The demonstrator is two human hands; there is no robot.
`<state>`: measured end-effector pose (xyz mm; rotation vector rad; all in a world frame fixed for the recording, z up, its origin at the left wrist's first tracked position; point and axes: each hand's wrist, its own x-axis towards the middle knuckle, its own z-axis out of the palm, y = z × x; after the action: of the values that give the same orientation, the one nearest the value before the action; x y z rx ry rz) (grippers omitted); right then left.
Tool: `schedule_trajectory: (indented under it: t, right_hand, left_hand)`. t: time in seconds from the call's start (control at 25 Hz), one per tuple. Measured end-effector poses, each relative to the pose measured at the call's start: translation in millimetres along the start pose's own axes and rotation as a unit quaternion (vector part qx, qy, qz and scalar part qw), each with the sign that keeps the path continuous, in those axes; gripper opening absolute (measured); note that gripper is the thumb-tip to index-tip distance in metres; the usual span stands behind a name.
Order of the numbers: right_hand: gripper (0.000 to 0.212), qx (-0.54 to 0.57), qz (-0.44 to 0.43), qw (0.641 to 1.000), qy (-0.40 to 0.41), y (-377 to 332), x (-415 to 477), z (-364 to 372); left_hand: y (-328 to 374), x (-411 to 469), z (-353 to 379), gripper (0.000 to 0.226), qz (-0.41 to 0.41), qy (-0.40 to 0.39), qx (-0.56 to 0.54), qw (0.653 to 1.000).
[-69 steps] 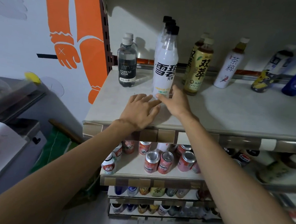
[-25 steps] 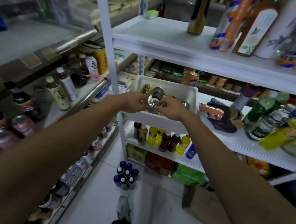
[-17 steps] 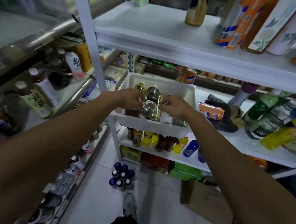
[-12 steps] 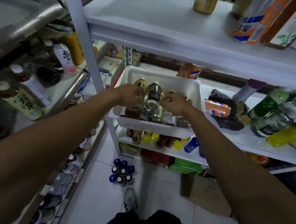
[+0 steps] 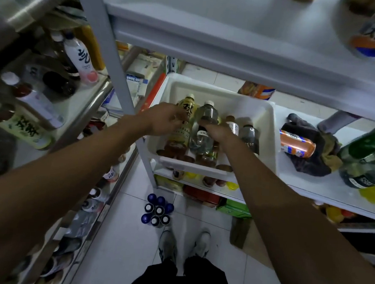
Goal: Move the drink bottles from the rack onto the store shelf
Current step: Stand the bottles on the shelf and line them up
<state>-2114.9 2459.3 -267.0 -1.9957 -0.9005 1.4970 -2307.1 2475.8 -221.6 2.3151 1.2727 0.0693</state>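
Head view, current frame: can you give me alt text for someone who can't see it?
A person's right hand grips a clear bottle in a white bin on a white rack, while the left hand reaches the yellow tea bottle beside it, grip unclear. More bottles sit in the bin; an orange can lies on dark cloth beside it.

white rectangular plastic bin (image 5: 239, 101): smooth, matt finish noted | clear plastic bottle (image 5: 200, 143): glossy wall noted | orange metal can (image 5: 296, 143): sheen recorded | dark crumpled cloth (image 5: 310, 164): rough, matt | white floor tiles (image 5: 121, 236): glazed, reflective
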Motion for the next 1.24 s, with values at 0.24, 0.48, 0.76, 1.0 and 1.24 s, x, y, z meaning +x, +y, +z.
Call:
schedule_trajectory:
  t: [0.24,0.48,0.76,1.0,1.24]
  right_hand:
    - [0.109,0.089,0.061,0.992,-0.073,21.3,36.5,-6.6]
    - [0.052,0.103,0.003,0.985,-0.139,12.6,-23.5,-15.9]
    - [0.049,0.154,-0.076,0.975,-0.143,0.2,-52.4,-9.3]
    - [0.039,0.076,-0.132,0.955,-0.254,-4.9,-103.8,-2.4]
    - [0.047,-0.021,-0.215,0.893,-0.395,-12.2,-163.8,29.9]
  left_hand:
    - [-2.2,0.8,-0.4,0.035,-0.018,-0.002,0.004,1.0]
    - [14.2,-9.6,-0.9,0.031,-0.078,-0.036,-0.046,0.995]
    - [55.3,-42.8,0.4,0.058,-0.165,-0.135,-0.308,0.927]
    - [56.8,-118.6,0.2,0.05,-0.194,-0.024,-0.344,0.919]
    - [75.0,-220.7,-9.9,0.066,-0.227,0.106,-0.384,0.889]
